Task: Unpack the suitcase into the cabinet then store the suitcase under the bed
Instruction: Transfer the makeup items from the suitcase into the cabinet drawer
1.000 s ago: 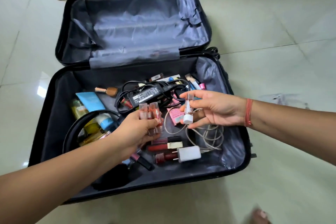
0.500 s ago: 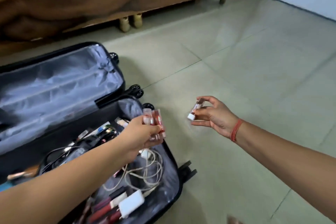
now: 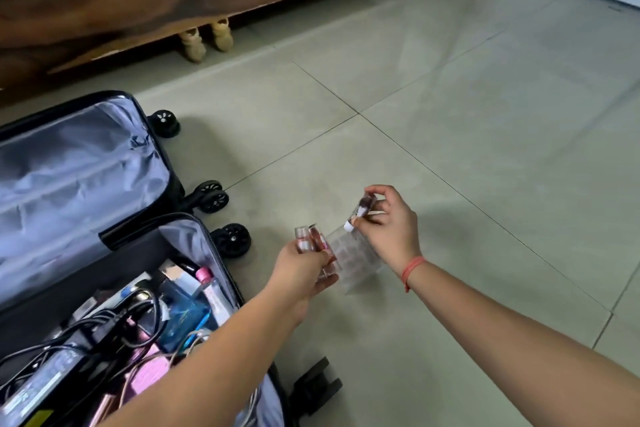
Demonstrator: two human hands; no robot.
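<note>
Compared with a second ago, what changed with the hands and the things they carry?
Both moved right, off the open suitcase and out over the floor: the left grip with its small tubes, the right grip with the white-capped tube. A blurred clear container now shows between them. Neither hand let go of anything. The suitcase stays open and still holds its things.

Floor (image 3: 467, 135) free rt; suitcase (image 3: 79, 166) lft
</note>
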